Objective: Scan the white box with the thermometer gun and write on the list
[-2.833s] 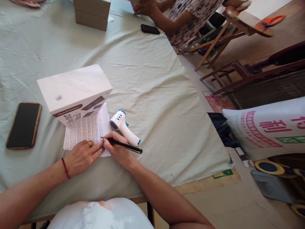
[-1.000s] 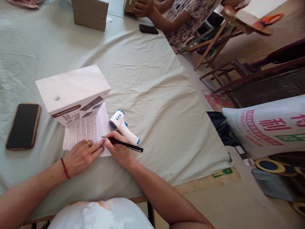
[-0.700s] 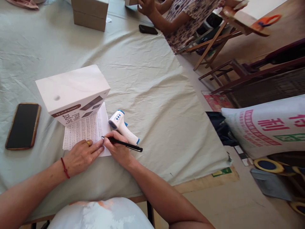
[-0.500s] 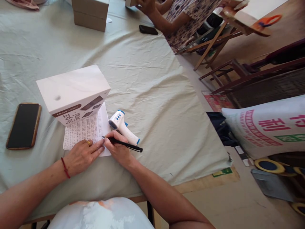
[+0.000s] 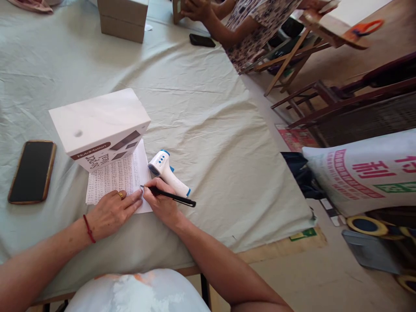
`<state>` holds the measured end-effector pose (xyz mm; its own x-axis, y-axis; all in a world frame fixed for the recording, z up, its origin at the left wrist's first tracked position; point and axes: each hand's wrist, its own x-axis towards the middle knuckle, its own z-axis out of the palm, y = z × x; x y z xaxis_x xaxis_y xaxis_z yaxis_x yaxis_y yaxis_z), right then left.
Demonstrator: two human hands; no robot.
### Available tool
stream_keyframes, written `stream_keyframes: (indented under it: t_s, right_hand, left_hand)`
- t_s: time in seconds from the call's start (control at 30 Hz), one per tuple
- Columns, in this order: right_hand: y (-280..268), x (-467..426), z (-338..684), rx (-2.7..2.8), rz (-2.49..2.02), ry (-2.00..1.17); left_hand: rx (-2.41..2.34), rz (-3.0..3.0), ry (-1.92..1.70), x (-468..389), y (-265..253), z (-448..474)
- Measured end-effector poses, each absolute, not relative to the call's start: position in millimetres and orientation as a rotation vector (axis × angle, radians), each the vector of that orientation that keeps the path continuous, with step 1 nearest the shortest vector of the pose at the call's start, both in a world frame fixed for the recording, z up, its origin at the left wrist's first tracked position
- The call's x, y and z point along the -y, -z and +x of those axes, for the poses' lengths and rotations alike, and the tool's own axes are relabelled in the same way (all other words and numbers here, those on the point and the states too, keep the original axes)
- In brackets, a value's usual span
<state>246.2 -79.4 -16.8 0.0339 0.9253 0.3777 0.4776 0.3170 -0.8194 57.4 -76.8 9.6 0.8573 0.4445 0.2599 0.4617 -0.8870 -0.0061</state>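
Left hand [image 5: 112,214] is laid flat and a pen [image 5: 175,197] is gripped by the right hand [image 5: 160,207], near the front edge of the table [image 5: 208,130]. Beyond them a white box [image 5: 100,117] is stood; by the right edge a carton [image 5: 177,12] is now held lower by another person [image 5: 250,30]. Handwritten sheets [image 5: 110,184] are pinned by the left hand, the pen tip being brought slightly farther right.

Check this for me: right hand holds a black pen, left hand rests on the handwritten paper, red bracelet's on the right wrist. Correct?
Not quite: the head view shows the red bracelet on the wrist of the left hand. The right hand does hold the black pen, and the left rests on the handwritten paper.
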Motion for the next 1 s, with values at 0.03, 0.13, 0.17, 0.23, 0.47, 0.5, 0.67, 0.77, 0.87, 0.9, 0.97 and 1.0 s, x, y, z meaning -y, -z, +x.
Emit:
stream_keyframes:
  t_s: [0.03, 0.13, 0.17, 0.23, 0.47, 0.5, 0.67, 0.77, 0.87, 0.9, 0.97, 1.0]
  right_hand:
    - [16.1, 79.3, 246.4, 1.603, -1.312, -0.579]
    - [14.5, 79.3, 247.4, 1.619, -1.338, -0.615]
    - [14.5, 79.3, 247.7, 1.622, -1.341, -0.621]
    - [15.3, 79.6, 247.9, 1.623, -1.336, -0.617]
    - [16.7, 81.6, 250.6, 1.629, -1.159, -0.452]
    - [15.9, 81.5, 252.7, 1.665, -1.118, -0.408]
    - [12.1, 81.9, 268.4, 1.965, -1.061, -0.186]
    - [12.9, 84.9, 274.1, 2.162, -1.154, -0.027]
    - [16.5, 87.9, 275.1, 2.277, -1.243, 0.045]
    - [18.0, 88.3, 275.2, 2.298, -1.264, 0.053]
    - [20.6, 88.3, 275.4, 2.323, -1.284, 0.045]
    - [21.3, 87.9, 275.6, 2.328, -1.281, 0.034]
  left_hand:
    - [0.722, -2.964, 0.379, 76.9, -9.7, 57.5]
    - [0.708, -2.957, 0.38, 76.6, -10.3, 57.4]
    - [0.705, -2.951, 0.39, 76.4, -10.6, 57.3]
    - [0.701, -2.942, 0.416, 76.1, -11.0, 57.0]
    - [0.692, -2.96, 0.486, 73.8, -8.2, 56.5]
    - [0.684, -2.968, 0.514, 73.1, -8.3, 56.7]
    - [0.689, -2.993, 0.963, 68.2, -17.0, 53.9]
    - [0.872, -2.632, 1.495, 61.2, -22.6, 46.1]
    - [0.998, -2.122, 1.825, 47.4, -19.1, 35.2]
    - [1.033, -2.018, 1.892, 41.7, -15.7, 31.6]
    - [1.206, -1.989, 2.003, 30.6, -7.0, 24.9]
    - [1.349, -2.021, 2.061, 25.7, -2.4, 22.2]
